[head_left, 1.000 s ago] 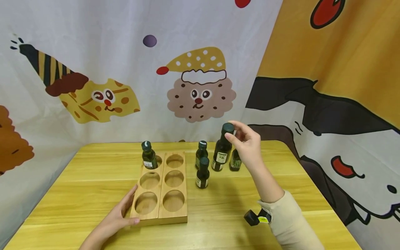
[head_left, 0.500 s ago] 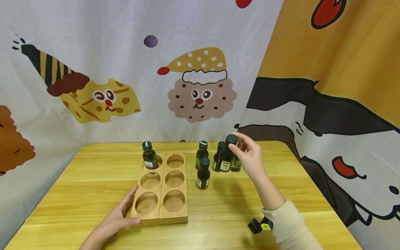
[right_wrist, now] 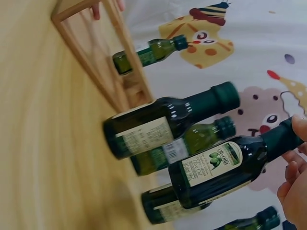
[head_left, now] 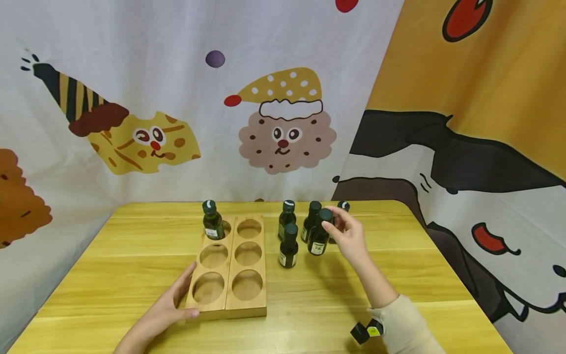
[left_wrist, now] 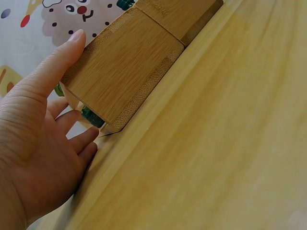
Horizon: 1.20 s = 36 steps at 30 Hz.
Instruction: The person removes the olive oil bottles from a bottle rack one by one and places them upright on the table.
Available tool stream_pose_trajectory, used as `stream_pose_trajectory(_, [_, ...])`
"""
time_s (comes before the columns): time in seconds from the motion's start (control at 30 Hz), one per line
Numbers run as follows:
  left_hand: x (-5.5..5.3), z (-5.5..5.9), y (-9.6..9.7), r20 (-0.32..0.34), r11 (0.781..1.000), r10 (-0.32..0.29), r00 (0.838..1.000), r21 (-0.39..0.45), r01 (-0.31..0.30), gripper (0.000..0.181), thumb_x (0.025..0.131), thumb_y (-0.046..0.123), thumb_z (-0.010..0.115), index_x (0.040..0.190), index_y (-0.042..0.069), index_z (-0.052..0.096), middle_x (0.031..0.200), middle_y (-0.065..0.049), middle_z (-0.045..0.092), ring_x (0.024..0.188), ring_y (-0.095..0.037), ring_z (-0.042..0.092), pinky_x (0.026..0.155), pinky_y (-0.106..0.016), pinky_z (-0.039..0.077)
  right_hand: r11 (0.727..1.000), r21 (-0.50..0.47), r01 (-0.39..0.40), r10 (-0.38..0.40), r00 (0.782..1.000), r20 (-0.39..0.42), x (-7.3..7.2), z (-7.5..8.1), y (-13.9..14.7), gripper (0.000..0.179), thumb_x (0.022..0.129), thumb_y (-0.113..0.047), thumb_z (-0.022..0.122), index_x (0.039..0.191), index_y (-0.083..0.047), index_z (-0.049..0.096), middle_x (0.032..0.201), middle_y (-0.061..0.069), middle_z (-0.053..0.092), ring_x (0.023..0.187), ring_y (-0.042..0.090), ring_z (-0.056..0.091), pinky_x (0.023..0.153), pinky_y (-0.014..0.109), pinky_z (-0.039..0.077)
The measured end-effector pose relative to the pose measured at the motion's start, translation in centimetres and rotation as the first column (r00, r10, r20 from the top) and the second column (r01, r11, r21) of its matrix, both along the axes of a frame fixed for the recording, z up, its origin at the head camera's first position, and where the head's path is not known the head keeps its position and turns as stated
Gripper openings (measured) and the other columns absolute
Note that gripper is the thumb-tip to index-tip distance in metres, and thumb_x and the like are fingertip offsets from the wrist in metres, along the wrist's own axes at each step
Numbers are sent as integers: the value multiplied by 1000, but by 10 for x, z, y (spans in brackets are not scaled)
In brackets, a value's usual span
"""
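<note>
My right hand [head_left: 351,238] pinches a dark olive oil bottle [head_left: 318,242] by its green cap, thumb on the near side. In the right wrist view, the held olive oil bottle [right_wrist: 216,165] shows a cream label with green olives; its base seems slightly raised above the table. At the wooden rack's [head_left: 228,290] front left corner is my left hand [head_left: 165,305], thumb along the front edge, loosely extended fingers beside the left wall. The rack has two columns of round holes. A small green bottle [head_left: 213,221] stands at its back left hole.
Several similar bottles stand close by: a short front bottle [head_left: 289,248], a bottle behind it [head_left: 287,220], one beside the held bottle [head_left: 311,221], and one partly hidden bottle [head_left: 344,206] behind my right hand. A patterned curtain [head_left: 274,44] hangs behind the table [head_left: 309,319].
The right hand has lowered the held bottle and drawn it toward me, past the bottle beside it. The bottle behind the hand shows its cap now. The left hand and rack have stayed put.
</note>
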State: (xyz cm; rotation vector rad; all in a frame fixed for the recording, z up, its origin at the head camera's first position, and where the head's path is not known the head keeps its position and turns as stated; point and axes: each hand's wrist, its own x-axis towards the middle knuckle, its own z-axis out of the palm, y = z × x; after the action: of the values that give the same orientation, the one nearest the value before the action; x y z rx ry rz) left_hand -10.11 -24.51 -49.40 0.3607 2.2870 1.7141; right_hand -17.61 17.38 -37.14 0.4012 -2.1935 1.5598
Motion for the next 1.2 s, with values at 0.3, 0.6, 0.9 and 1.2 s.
stream_pose_trajectory(0.3, [0, -2, 0, 1, 1000, 7, 1000, -6, -7, 96, 85, 10, 72, 156, 18, 6, 158, -16, 2, 138, -47, 8, 104, -56, 14, 1000, -6, -9, 9, 1000, 17, -1, -24, 4, 31, 83, 6, 70, 113, 9, 64, 73, 11, 51, 61, 18, 40, 55, 23, 35])
stream_pose_trajectory(0.6, [0, -3, -1, -19, 1000, 9, 1000, 2, -9, 98, 84, 9, 73, 156, 17, 7, 158, -16, 2, 138, -48, 8, 107, -41, 19, 1000, -4, -9, 9, 999, 45, -2, -39, 3, 33, 82, 6, 71, 114, 11, 63, 75, 16, 51, 63, 21, 41, 57, 22, 35])
stream_pose_trajectory(0.9, [0, -4, -2, -23, 1000, 12, 1000, 22, -12, 99, 83, 8, 74, 156, 17, 9, 158, -17, 2, 138, -48, 8, 99, -14, 21, 1000, -1, -6, 6, 998, 55, -2, -45, 3, 32, 84, 3, 71, 115, 8, 64, 75, 12, 51, 64, 19, 42, 57, 23, 36])
stream_pose_trajectory(1.2, [1, -3, -2, -22, 1000, 9, 1000, 15, -9, 98, 83, 9, 74, 156, 17, 8, 157, -18, 3, 138, -48, 8, 100, -16, 21, 999, 50, 21, -24, 997, 69, 0, -42, 5, 37, 84, -1, 71, 121, 3, 63, 85, 14, 58, 67, 24, 43, 58, 25, 35])
